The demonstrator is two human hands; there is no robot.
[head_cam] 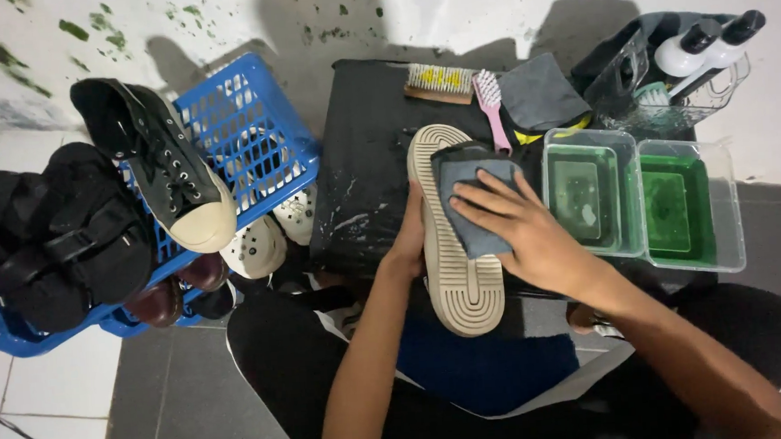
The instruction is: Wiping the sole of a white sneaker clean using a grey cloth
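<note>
Black table [365, 150], shoe held sole-up
Left hand [407, 241] grips shoe [455, 269]; right hand [520, 230] flat, pressing grey cloth [470, 208] on it

Bright, harsh light from the front throws dark shadows onto the white wall [451, 11]; focus sharp, edges slightly bowed.

1. This is looking like a small, informal shoe-cleaning corner on the floor of a home or back room, not a fitted shop.
2. Blue plastic baskets [257, 128] are holding several pairs of shoes, a black high-top sneaker [160, 160] lying on top.
3. Brushes are lying on a low black stand [361, 159]: a wooden scrub brush [439, 81] and a pink brush [491, 107].
4. Two clear tubs of green liquid [643, 202] and capped white bottles [702, 47] are sitting alongside.
5. A stained white wall [60, 41] and grey floor tiles [177, 391] are surrounding it.
</note>
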